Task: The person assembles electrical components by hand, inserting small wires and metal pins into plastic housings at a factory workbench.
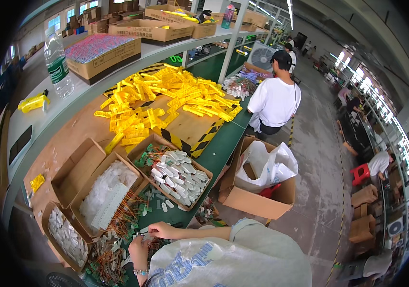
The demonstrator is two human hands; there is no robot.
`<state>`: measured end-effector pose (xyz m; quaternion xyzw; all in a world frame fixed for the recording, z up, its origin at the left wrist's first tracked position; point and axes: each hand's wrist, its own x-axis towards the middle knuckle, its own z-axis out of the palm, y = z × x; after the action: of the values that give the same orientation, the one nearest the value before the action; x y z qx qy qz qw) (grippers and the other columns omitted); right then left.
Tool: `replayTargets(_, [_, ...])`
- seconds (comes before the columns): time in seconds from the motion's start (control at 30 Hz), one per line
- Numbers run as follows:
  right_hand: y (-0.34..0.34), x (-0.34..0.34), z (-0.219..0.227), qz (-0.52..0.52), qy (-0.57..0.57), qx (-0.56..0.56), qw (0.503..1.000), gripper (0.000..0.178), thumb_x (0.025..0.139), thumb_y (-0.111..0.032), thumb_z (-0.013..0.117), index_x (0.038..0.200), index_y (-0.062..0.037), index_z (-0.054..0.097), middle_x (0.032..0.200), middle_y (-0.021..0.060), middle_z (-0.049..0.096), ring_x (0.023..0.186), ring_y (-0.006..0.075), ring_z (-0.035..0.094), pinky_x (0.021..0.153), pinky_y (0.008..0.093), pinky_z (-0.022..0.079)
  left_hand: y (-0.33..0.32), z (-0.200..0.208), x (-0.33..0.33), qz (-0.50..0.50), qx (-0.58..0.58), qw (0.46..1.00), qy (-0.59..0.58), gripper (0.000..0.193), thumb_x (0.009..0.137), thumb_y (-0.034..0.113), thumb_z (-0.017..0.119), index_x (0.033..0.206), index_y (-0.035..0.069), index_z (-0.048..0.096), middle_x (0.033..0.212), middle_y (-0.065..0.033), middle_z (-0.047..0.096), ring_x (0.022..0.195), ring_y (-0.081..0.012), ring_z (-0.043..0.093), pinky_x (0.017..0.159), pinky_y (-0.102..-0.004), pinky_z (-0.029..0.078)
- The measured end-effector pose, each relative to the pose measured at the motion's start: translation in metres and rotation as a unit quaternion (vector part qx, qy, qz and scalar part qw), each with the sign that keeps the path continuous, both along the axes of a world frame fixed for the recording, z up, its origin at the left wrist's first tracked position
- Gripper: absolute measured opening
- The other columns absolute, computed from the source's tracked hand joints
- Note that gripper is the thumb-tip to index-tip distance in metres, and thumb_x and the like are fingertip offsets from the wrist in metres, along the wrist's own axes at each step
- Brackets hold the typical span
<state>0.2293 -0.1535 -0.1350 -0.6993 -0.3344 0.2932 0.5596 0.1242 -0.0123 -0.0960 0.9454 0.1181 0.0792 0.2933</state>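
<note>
My left hand [139, 249], with a beaded bracelet at its wrist, is closed close to the bench's front edge. My right hand [163, 230] reaches in from the right, its fingers pinched together near the left fingertips. Something small and pale shows between the hands, too small to name. Beside them lie bundles of thin coloured wires with green circuit boards [106, 260]. Past the right hand, a few loose white oval pieces [167, 204] lie on the green mat. A cardboard box [198, 173] beyond holds white oval pieces and wired boards.
A carton of clear plastic pieces [101, 193] and a box of white parts [63, 234] stand left. Yellow plastic casings [161, 95] are heaped farther back. A carton with white bags [262, 201] stands right. A person in white [276, 100] sits farther along the bench.
</note>
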Motion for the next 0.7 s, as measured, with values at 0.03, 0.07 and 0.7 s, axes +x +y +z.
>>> replayTargets(0.03, [0.001,0.0,-0.002,-0.019,-0.019,0.02,0.999,0.014,0.073,-0.006,0.064,0.081,0.0004,0.054,0.068,0.0088,0.058,0.064,0.0164,0.057,0.059,0.0289,0.044,-0.001,0.0,0.002,-0.009,0.002,1.0,-0.004,0.019,0.064,0.014,0.069,0.073,0.001,0.058,0.071,-0.0154,0.058,0.065,-0.0327,0.057,0.055,-0.0392,0.043])
replayTargets(0.07, [0.002,-0.001,-0.004,-0.025,-0.023,0.021,0.999,0.014,0.073,-0.006,0.064,0.081,0.0004,0.054,0.068,0.0088,0.058,0.064,0.0164,0.057,0.059,0.0289,0.044,-0.001,0.001,0.004,-0.004,0.011,1.0,0.002,0.019,0.063,0.014,0.069,0.072,0.001,0.058,0.07,-0.0157,0.057,0.064,-0.0328,0.056,0.054,-0.0392,0.042])
replayTargets(0.7, [0.041,-0.015,0.057,-0.114,-0.303,0.07,0.944,0.014,0.062,0.001,0.056,0.07,-0.005,0.046,0.063,0.0077,0.049,0.062,0.0289,0.05,0.053,0.0386,0.035,-0.003,0.022,0.0,0.185,0.034,0.98,-0.061,0.014,0.06,0.006,0.066,0.068,0.0,0.056,0.063,-0.0153,0.053,0.057,-0.0339,0.052,0.05,-0.0402,0.039])
